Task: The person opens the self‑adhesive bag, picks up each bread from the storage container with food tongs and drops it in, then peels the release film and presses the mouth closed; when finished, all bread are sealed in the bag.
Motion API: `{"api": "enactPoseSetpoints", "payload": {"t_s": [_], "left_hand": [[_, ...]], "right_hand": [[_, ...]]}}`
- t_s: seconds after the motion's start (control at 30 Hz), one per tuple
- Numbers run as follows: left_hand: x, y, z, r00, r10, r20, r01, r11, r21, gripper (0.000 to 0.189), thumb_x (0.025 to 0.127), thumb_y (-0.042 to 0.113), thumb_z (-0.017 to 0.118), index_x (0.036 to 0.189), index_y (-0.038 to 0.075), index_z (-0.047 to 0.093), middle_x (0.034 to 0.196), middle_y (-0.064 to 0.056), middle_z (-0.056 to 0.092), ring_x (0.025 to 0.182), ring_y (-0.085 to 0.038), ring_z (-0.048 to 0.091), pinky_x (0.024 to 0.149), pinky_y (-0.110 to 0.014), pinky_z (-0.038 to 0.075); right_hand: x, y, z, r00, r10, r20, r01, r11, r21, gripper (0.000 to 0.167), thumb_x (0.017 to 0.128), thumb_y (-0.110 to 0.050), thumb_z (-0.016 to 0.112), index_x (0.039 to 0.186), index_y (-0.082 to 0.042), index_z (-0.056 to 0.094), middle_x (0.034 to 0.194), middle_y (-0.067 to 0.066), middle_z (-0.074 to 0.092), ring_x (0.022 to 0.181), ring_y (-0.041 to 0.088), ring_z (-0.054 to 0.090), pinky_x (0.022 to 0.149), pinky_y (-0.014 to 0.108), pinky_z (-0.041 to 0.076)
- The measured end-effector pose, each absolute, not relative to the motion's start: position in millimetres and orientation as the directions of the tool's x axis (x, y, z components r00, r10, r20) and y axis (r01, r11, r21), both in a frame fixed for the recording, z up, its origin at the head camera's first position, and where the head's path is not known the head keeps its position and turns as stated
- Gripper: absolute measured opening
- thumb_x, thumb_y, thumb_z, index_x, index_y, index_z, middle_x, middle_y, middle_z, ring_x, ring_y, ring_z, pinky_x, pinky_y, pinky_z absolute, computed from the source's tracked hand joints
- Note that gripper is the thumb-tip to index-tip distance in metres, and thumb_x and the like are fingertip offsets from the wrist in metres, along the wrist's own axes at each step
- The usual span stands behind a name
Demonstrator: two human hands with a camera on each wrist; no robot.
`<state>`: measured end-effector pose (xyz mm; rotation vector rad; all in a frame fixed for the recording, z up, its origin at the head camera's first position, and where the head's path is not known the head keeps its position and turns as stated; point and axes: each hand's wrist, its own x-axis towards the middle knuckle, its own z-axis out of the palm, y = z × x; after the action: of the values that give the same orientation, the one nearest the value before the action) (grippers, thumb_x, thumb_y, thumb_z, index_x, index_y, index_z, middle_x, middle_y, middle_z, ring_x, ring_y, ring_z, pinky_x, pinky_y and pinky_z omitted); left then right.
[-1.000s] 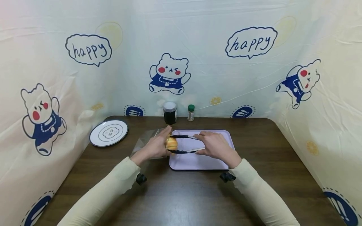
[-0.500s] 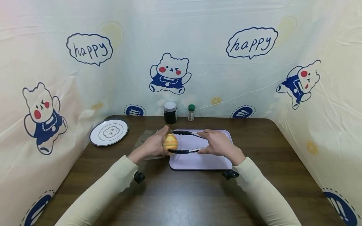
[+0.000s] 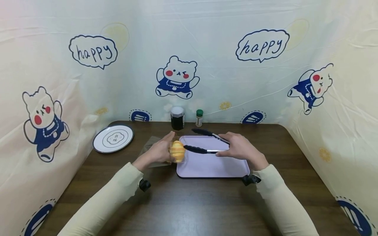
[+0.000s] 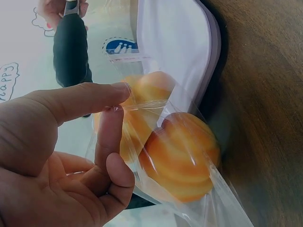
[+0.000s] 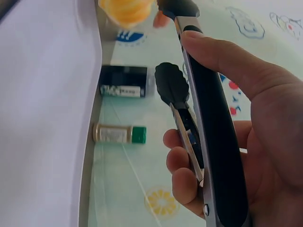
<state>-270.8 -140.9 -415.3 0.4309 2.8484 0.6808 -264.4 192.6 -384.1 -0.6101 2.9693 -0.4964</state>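
Note:
My left hand [image 3: 159, 151] pinches the edge of a clear plastic bag [image 4: 222, 189] between thumb and forefinger. Inside the bag lie golden bread rolls [image 4: 182, 158]; one shows at its mouth in the head view, a striped roll [image 3: 178, 151] beside the tray's left end. My right hand [image 3: 240, 147] grips a pair of tongs [image 5: 210, 113] with black tips and metal arms, the thumb on one arm and fingers curled round the other. The tong tips are spread with nothing between them, pointing left over the lilac tray [image 3: 212, 168], the nearer tip close to the roll.
A white plate with a dark rim [image 3: 113, 139] lies at the table's back left. Behind the tray stand a dark jar with a pale lid [image 3: 177, 118] and a small green-capped bottle [image 3: 199, 118]. A printed curtain [image 3: 218, 75] surrounds the table.
My right hand has drawn the tongs to the right, off the bread roll their tips had been around. The left hand stays nearly in place with the bag.

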Motion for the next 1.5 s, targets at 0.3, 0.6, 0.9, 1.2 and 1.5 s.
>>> {"api": "enactPoseSetpoints", "payload": {"t_s": [0.3,0.6,0.9,1.2,1.5], "left_hand": [[-271,-142,-418,-0.944,0.309,-0.119,0.217,0.849,0.481,0.117,0.072,0.021,0.089,0.161,0.01,0.014,0.169,-0.009,0.012,0.148,-0.036,0.034,0.119,-0.053,0.032],[-271,-142,-417,-0.944,0.302,-0.131,0.205,0.851,0.484,0.116,0.073,0.02,0.089,0.161,0.011,0.013,0.169,-0.009,0.011,0.148,-0.037,0.034,0.119,-0.054,0.032],[-270,-141,-414,-0.943,0.301,-0.139,0.201,0.854,0.48,0.116,0.075,0.02,0.088,0.161,0.012,0.011,0.17,-0.009,0.01,0.147,-0.038,0.035,0.118,-0.055,0.033],[-271,-143,-413,-0.941,0.305,-0.143,0.202,0.85,0.486,0.115,0.075,0.02,0.087,0.161,0.01,0.012,0.17,-0.01,0.01,0.147,-0.039,0.033,0.118,-0.057,0.032],[-271,-144,-414,-0.942,0.303,-0.143,0.198,0.848,0.492,0.116,0.075,0.02,0.087,0.161,0.011,0.011,0.169,-0.01,0.01,0.147,-0.039,0.034,0.118,-0.056,0.033]], "right_hand": [[-268,224,-386,-0.981,-0.194,-0.013,-0.176,0.914,-0.366,0.088,0.079,-0.057,0.076,0.144,-0.004,0.05,0.14,0.023,0.055,0.121,0.04,0.055,0.099,0.058,0.048],[-277,260,-395,-0.999,0.017,-0.05,0.034,0.926,-0.375,0.091,0.086,-0.059,0.067,0.144,0.007,0.042,0.133,0.031,0.053,0.115,0.045,0.053,0.097,0.064,0.046],[-282,294,-412,-0.987,0.109,-0.116,0.144,0.926,-0.349,0.094,0.087,-0.062,0.062,0.139,0.012,0.041,0.133,0.037,0.046,0.114,0.05,0.051,0.093,0.067,0.046],[-283,319,-429,-0.965,0.156,-0.211,0.215,0.931,-0.295,0.081,0.089,-0.063,0.059,0.116,0.013,0.056,0.117,0.034,0.05,0.093,0.042,0.054,0.07,0.051,0.049],[-282,328,-448,-0.944,0.206,-0.259,0.277,0.92,-0.278,0.073,0.091,-0.058,0.059,0.108,0.012,0.058,0.107,0.03,0.047,0.086,0.037,0.051,0.066,0.044,0.048]]}}
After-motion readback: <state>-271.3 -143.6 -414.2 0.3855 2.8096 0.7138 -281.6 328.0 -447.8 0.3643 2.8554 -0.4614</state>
